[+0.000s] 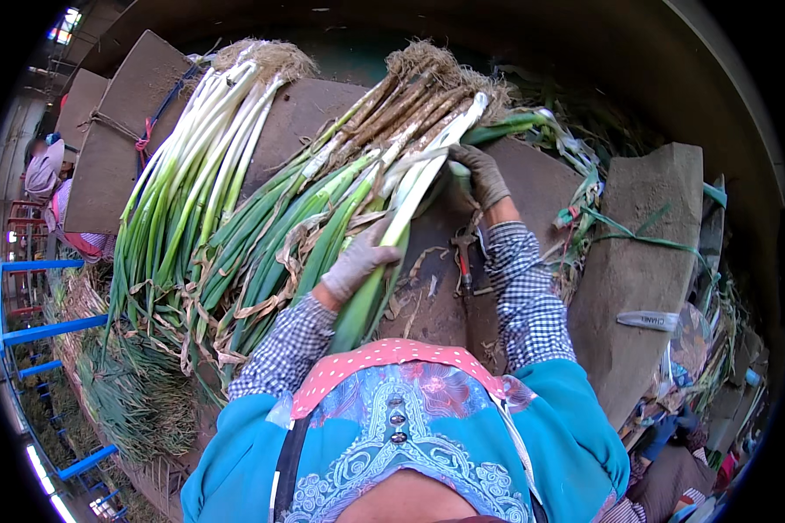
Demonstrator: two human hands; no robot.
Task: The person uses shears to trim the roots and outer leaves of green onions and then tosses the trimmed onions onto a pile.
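Note:
My gloved left hand (361, 265) is closed around the green upper part of a long green onion (425, 180), whose white end points away from me. Beside its white shank, my gloved right hand (481, 173) has curled fingers, with a pale strip of outer leaf (459, 171) at them. To the left lies a pile of unpeeled green onions (405, 108) with brown, soil-stained shanks, matted roots and withered leaves. Further left, a pile of cleaned green onions (203, 137) shows white shanks, roots at the far end.
A metal fitting with a red part (463, 261) lies between my forearms. At right, a tied board (634, 274) bears a lettered tag; another board (131, 131) stands left. Green onions (137, 392) lie by a blue metal frame (52, 330). People sit far left and lower right.

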